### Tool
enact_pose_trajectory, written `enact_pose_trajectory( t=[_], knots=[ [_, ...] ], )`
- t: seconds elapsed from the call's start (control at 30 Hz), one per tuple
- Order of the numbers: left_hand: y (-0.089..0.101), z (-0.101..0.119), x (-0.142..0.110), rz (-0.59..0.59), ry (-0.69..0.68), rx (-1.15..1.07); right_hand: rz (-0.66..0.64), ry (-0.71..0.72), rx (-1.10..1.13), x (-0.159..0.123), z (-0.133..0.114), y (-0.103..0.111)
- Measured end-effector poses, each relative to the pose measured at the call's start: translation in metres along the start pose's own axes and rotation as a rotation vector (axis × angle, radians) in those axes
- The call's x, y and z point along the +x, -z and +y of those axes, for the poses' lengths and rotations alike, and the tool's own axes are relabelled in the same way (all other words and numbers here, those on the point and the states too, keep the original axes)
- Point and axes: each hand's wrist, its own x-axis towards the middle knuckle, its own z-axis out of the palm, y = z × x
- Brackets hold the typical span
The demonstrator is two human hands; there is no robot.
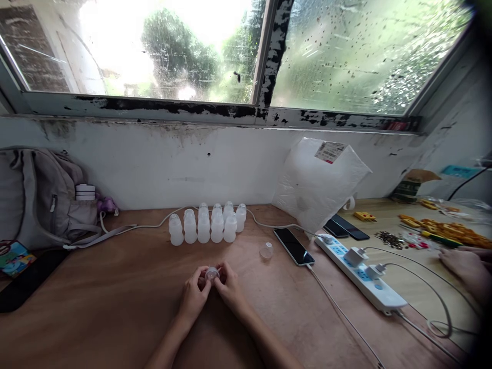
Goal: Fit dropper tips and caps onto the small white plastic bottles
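Between my left hand (pixel 195 291) and my right hand (pixel 229 288) is a small round translucent bottle top (pixel 211 273). Fingers and thumbs of both hands close on it from either side, just above the table's front half. Its exact shape is partly covered by my fingertips. Beyond my hands, several small frosted white bottles (pixel 203 228) with clear tops stand upright in rows near the wall. To the right of my hands, apart from them, a clear dome-shaped cap (pixel 266 250) lies on the brown wooden table (pixel 115 297).
A phone (pixel 294 246) on a cable lies right of the cap, beside a white power strip (pixel 361 274) with plugged chargers. Behind stands a white plastic bag (pixel 319 179). Another person's hand (pixel 465 266) is far right, near yellow parts (pixel 453 230). A grey backpack (pixel 42 200) sits left.
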Motion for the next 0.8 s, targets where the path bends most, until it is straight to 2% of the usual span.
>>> enact_pose_trajectory(
  t=[0.37,0.8],
  knots=[
    [0.006,0.012,-0.002,0.017,0.012,-0.021,-0.031,0.022,-0.025,-0.002,-0.007,0.003],
    [0.005,0.011,-0.002,-0.007,0.035,-0.045,-0.042,-0.022,0.03,-0.001,-0.004,0.001]
  ],
)
